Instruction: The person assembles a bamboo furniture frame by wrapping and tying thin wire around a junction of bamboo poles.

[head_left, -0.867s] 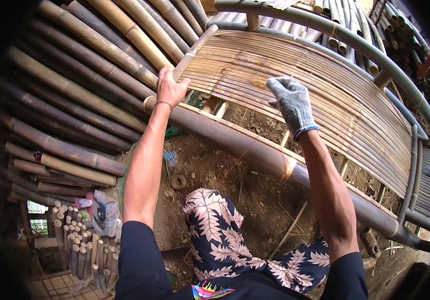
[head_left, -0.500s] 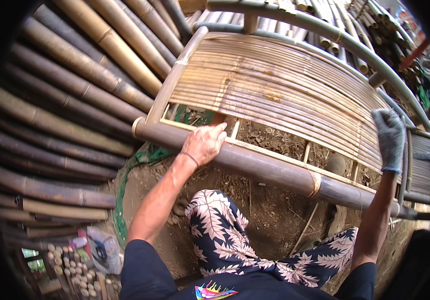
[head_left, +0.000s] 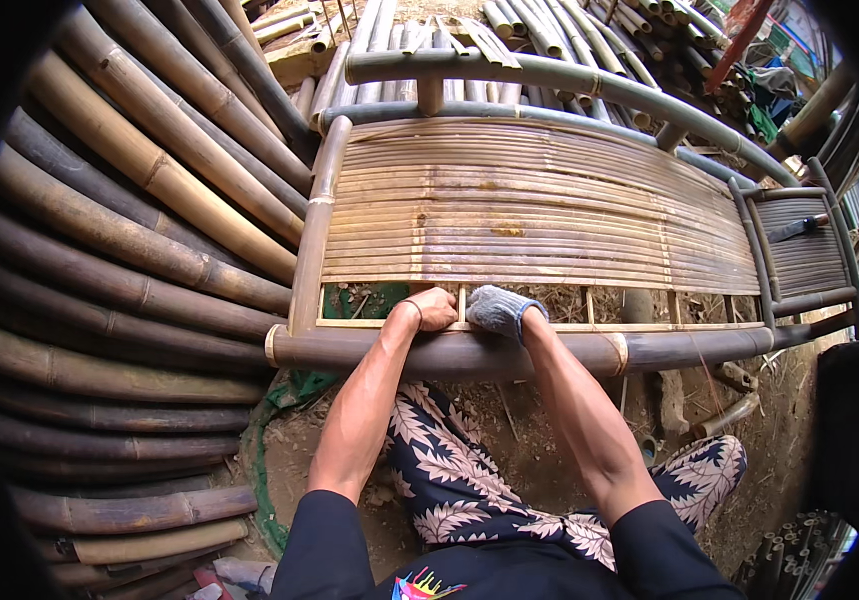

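A long bamboo bench with a slatted seat (head_left: 550, 215) lies across in front of me. Along its thick front pole (head_left: 510, 352) runs a narrow pale bamboo strip (head_left: 370, 324), with a gap between it and the slats. My bare left hand (head_left: 437, 309) is closed over this strip, its fingers curled down into the gap. Right beside it, my right hand (head_left: 498, 309) in a grey glove is closed over the strip too, its fingertips hidden. A short crosspiece (head_left: 463, 300) shows between the two hands.
Dark and tan bamboo poles (head_left: 130, 270) are stacked on my left. More cut poles (head_left: 550, 30) lie behind the bench's curved backrest rail (head_left: 570, 75). A dark-handled tool (head_left: 800, 228) rests on the small slatted side panel (head_left: 800, 250) at the right. Green netting (head_left: 265, 450) lies on the ground.
My right hand has come from the right end of the seat to beside my left hand. The left hand's fingers, earlier laid over the strip, are now curled in. The view has turned.
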The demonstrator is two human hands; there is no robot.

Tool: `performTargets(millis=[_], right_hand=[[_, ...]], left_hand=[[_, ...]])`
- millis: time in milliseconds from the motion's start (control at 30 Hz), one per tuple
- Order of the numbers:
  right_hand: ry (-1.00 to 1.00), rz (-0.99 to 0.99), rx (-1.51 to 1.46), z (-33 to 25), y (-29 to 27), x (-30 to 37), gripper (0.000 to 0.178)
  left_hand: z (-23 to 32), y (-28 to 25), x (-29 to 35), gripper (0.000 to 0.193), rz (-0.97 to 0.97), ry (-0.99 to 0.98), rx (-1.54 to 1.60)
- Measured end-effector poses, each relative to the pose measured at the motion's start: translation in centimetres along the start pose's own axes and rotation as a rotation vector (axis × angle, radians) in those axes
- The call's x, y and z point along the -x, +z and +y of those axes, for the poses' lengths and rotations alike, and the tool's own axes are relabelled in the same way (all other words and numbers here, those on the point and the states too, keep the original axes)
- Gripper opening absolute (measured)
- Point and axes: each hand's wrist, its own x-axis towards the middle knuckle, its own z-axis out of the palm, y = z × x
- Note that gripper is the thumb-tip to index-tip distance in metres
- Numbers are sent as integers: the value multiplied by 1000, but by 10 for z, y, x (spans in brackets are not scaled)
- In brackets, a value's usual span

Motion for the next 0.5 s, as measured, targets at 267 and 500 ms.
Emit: performTargets(millis=[267, 500], right_hand=[[803, 349, -379, -75, -89, 36, 43], [299, 102, -920, -123, -168, 175, 27]], left_hand=[[67, -1, 76, 22, 654, -522, 281], [173, -42, 159, 14, 552, -56, 612]])
